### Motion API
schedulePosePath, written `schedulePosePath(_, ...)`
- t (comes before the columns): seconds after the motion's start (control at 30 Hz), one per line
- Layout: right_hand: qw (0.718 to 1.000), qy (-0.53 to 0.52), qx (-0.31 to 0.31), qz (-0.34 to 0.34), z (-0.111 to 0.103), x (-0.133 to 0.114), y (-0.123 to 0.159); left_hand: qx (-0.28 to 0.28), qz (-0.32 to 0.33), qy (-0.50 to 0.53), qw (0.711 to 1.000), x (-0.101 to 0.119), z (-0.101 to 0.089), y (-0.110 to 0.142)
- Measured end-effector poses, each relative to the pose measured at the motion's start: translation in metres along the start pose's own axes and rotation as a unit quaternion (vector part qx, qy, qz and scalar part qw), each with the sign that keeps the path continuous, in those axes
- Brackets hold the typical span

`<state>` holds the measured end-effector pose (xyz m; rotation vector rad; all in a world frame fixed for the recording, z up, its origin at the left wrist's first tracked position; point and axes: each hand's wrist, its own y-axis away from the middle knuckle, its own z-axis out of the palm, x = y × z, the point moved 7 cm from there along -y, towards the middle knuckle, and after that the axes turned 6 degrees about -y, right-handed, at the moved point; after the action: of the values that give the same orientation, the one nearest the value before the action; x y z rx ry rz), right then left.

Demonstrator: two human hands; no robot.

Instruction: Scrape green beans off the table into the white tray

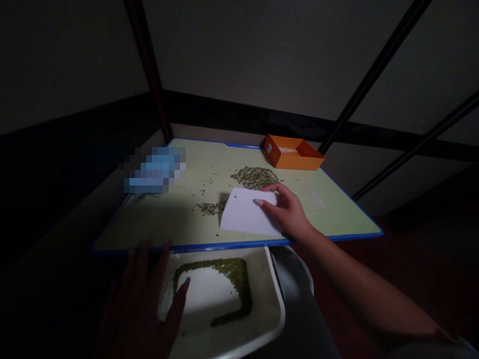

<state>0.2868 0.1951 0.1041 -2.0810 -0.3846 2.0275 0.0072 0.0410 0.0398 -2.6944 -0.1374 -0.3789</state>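
My right hand [286, 212] grips a white card [247, 212], thumb on its near face and fingers behind. The card is tilted over the pale green board [337, 214], beside a small strip of green and dark grains [209, 208]. Behind it lies a larger pile of the same grains [254, 177]. In shadow at the lower left, my left hand [145, 294] has its fingers spread at the rim of a white basin [277, 304]. Green grains [243, 284] line the basin's far and right inner edges, below the board's blue front edge.
An orange open box [295, 154] stands at the board's back right corner, with something pale inside. A blurred blue object [157, 169] sits at the left edge. Stray grains are scattered left of the pile. Walls rise behind the board.
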Motion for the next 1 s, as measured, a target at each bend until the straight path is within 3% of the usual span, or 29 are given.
schedulePosePath(0.23,0.998,0.002,-0.058,0.017,0.026,-0.002,0.003,0.005,0.015,-0.021,1.0,-0.002,0.0,0.001)
schedulePosePath(0.33,0.997,-0.038,-0.059,0.042,0.025,-0.002,0.006,0.004,0.02,-0.021,1.0,-0.003,0.001,0.001)
schedulePosePath(0.47,0.994,-0.082,0.034,0.063,-0.002,-0.006,0.014,-0.002,0.015,-0.024,1.0,-0.006,0.003,0.0)
schedulePosePath(0.57,0.989,-0.057,0.123,0.053,-0.029,-0.01,0.022,0.001,0.021,-0.026,0.999,-0.006,0.004,0.001)
schedulePosePath(0.77,0.98,0.057,0.187,0.044,-0.057,-0.01,0.026,-0.002,0.011,-0.024,1.0,-0.007,0.003,0.0)
schedulePosePath(0.87,0.979,0.086,0.181,0.026,-0.046,-0.016,0.03,-0.004,0.015,-0.025,1.0,-0.008,0.004,-0.001)
schedulePosePath(1.0,0.981,0.117,0.153,-0.02,-0.016,-0.027,0.044,-0.003,0.025,-0.03,0.999,-0.008,0.005,-0.001)
